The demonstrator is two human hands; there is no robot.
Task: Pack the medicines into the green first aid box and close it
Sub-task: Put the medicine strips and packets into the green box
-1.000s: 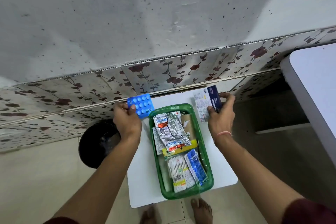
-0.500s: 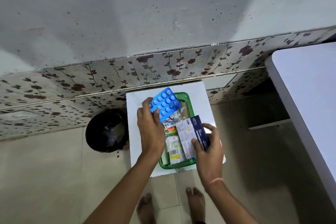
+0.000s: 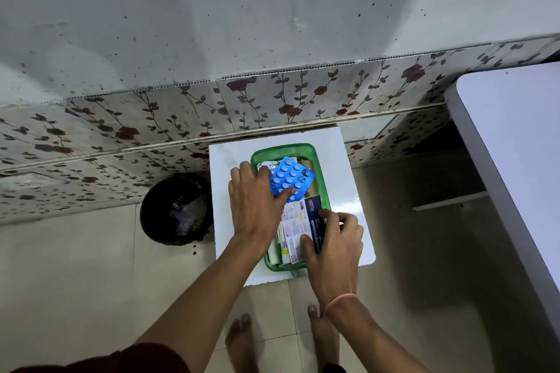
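The green first aid box stands open on a small white table, with foil strips and packets inside. My left hand holds a blue blister pack over the far half of the box, thumb pressed on its near edge. My right hand grips a white and dark blue medicine carton lying across the near half of the box. The lower contents are mostly hidden under both hands. No lid is in sight.
A black waste bin stands on the floor left of the table. A larger white tabletop juts in at the right. A floral-tiled wall runs just behind the small table. My bare feet are below its near edge.
Both hands came in from the table's far corners to over the box, bringing the blister pack and the carton down onto its contents. The camera pulled back and higher.
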